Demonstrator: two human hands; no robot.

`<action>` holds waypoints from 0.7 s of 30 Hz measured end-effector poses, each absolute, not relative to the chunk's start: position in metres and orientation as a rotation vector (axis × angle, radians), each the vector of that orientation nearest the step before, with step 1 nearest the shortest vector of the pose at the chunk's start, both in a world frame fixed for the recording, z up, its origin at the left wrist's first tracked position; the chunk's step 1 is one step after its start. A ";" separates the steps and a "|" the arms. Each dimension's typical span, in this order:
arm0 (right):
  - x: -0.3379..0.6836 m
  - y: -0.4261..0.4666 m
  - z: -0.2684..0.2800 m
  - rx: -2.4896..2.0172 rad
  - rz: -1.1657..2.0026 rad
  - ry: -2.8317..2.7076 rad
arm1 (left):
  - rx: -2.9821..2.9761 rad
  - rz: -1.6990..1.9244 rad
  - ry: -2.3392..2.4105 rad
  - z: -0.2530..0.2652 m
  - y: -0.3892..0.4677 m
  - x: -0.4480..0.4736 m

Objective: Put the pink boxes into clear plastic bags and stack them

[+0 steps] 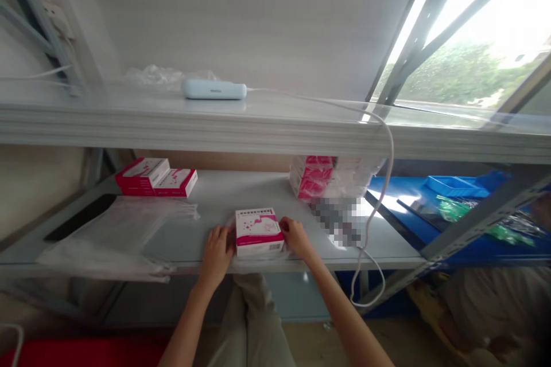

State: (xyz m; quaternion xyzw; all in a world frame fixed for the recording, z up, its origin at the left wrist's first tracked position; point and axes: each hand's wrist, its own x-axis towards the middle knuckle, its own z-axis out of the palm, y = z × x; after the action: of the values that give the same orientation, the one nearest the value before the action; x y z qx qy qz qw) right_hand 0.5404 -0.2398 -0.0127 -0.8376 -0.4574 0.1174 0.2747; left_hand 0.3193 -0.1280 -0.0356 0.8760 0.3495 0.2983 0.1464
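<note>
A white and pink cardboard box (258, 226) lies flat near the front edge of the shelf in front of me. Thin clear plastic, apparently a bag (260, 264), shows under and around it. At the box's left side, my left hand (218, 248) is closed, its fingertips at the plastic. My right hand (296, 235) is pinched at the right side, close to the box's corner. What exactly lies between the fingertips is partly hidden. To the left, a stack of flat clear plastic bags (116, 235) reaches over the shelf edge.
More pink and white boxes (157, 178) stand at the back left; plastic-wrapped ones (316, 176) sit at the back right. A pale blue device (214, 90) rests on the upper shelf (258, 132), its white cable (390, 166) hanging down. Another person (495, 309) is at lower right.
</note>
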 end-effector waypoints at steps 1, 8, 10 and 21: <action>0.539 -0.250 -0.012 -2.213 0.338 -1.245 | 2.511 0.900 1.018 -0.036 -0.134 0.315; 0.537 -0.251 0.034 -1.922 0.196 -1.672 | 2.228 1.213 1.007 -0.001 -0.143 0.320; 0.535 -0.234 0.048 -1.885 0.354 -1.875 | 2.105 1.189 0.842 0.005 -0.147 0.326; 0.508 -0.216 0.050 -1.926 0.364 -2.077 | 1.733 1.263 0.732 -0.010 -0.186 0.336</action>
State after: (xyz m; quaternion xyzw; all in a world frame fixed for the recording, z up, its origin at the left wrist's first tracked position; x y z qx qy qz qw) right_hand 0.5083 -0.2160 0.0504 -0.6675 -0.7198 0.1263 0.1425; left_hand 0.3358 -0.1859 -0.0102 0.6927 0.2927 0.5049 0.4238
